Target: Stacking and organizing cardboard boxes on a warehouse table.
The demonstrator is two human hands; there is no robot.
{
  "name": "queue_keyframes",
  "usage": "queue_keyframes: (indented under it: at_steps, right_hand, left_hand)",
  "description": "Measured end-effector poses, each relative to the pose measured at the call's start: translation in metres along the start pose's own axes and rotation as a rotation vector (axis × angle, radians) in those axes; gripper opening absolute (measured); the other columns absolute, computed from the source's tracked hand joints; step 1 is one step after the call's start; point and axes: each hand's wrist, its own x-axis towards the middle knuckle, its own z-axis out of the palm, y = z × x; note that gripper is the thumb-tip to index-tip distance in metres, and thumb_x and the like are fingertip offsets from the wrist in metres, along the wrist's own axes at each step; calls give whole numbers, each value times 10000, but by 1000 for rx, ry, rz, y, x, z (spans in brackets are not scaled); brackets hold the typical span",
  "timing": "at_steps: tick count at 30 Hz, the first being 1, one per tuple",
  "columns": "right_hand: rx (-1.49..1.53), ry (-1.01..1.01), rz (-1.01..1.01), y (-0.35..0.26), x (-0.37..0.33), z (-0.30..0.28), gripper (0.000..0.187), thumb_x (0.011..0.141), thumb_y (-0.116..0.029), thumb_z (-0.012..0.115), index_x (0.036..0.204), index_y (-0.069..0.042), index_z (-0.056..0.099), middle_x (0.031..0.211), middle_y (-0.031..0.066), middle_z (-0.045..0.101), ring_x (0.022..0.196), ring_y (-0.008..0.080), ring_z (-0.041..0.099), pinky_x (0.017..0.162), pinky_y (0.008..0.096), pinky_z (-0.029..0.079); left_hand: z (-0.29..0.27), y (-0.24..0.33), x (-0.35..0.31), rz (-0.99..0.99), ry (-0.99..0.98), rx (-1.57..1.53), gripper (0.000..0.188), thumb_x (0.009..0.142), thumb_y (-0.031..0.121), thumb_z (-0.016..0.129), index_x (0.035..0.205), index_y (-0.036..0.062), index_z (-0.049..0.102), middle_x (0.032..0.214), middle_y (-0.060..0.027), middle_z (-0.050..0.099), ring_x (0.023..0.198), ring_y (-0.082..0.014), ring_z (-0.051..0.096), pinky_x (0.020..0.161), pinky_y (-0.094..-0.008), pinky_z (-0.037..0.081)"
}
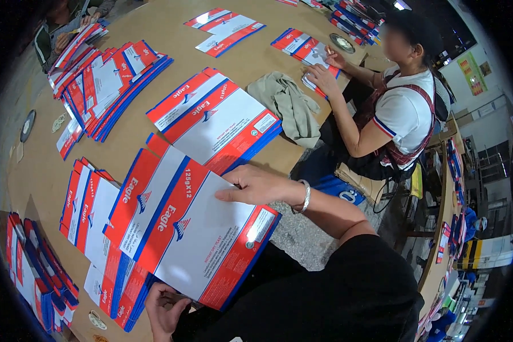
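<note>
A flat printed carton (211, 228), white, red and blue, is tilted over the near side of the table in both my hands. My right hand (259, 187) grips its upper right edge, thumb on the printed face and the other fingers mostly hidden behind. At the lower edge my left hand (166, 310) has its fingers curled, thumb and fingers closed around the board's near corner. Just beyond lies a stack of matching flat cartons (216, 122). Left of the held one, more cartons (97, 219) lie fanned and overlapping, partly covered by it.
Piles of cartons stand at far left (108, 85) and near left (37, 279). A crumpled grey-green cloth (285, 105) lies by the table's right edge. A co-worker (402, 108) sits there, hands on cartons. Rubber bands (97, 320) lie at the near edge. Another person (57, 34) is upper left.
</note>
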Motion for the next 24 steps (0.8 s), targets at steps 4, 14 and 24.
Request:
queue_keyframes:
  at_steps: [4, 14, 24]
  right_hand:
    - [-463, 562, -267, -18, -6, 21, 489, 823, -199, 658, 1268, -51, 520, 1245, 152, 546, 1081, 314, 555, 930, 410, 458]
    - [-685, -449, -843, -94, 52, 107, 449, 791, -84, 705, 1210, -115, 545, 1083, 111, 624, 1001, 262, 619, 837, 347, 516]
    - [-793, -880, -592, -118, 87, 147, 179, 776, -212, 693, 713, -45, 712, 878, 130, 585, 828, 295, 615, 694, 418, 499]
  left_hand:
    - [9, -9, 3, -30, -20, -121, 383, 654, -119, 789, 895, 15, 523, 872, -79, 571, 777, -173, 641, 653, -281, 535]
    - [29, 3, 7, 288, 114, 86, 381, 727, -22, 764, 1065, 89, 630, 1035, -86, 619, 967, -251, 634, 785, -330, 519]
    - [34, -17, -18, 331, 230, 161, 260, 708, -10, 766, 900, 56, 604, 904, -93, 586, 837, -294, 619, 686, -369, 506]
